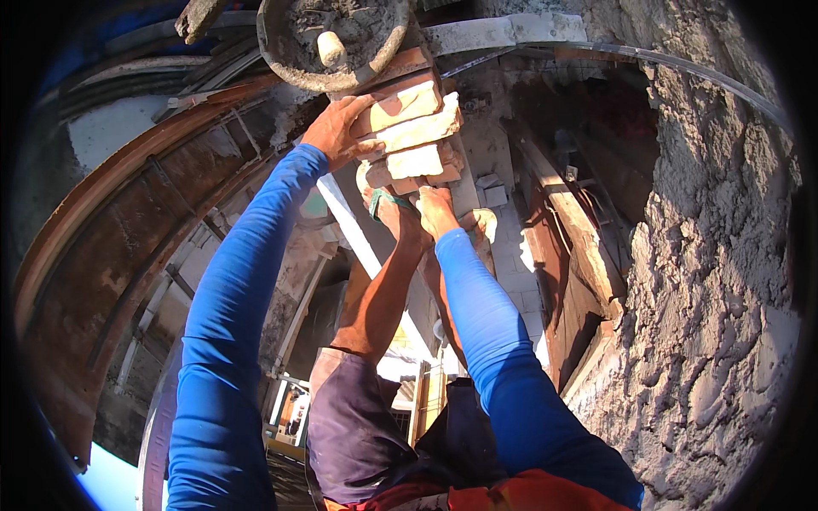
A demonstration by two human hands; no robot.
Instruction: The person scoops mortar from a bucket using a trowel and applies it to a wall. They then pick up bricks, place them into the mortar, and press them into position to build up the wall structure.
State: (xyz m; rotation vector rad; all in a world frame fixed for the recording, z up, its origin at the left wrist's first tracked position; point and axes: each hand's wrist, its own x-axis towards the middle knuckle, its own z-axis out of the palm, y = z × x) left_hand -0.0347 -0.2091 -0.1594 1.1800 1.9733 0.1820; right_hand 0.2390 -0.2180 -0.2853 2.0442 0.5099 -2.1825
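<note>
A short stack of pale orange bricks (417, 132) stands at the top middle on a narrow plank. My left hand (341, 132) is closed on the left end of an upper brick (407, 104), thumb below and fingers above. Close to my feet, my right hand (437, 211) is held low by the near end of the stack, its fingers curled. Whatever it grips is hidden from this view. A smaller broken brick (414, 162) lies nearest to it. Beyond the bricks sits a round pan (266, 34) of grey mortar, with a pale rounded piece (331, 49) in it.
Rough wet mortar covers the wall (707, 341) on the right. A long curved brown beam (102, 247) runs along the left. My sandalled foot (392, 209) stands on the narrow plank, high above a lower level. Wooden boards (567, 213) lean at right.
</note>
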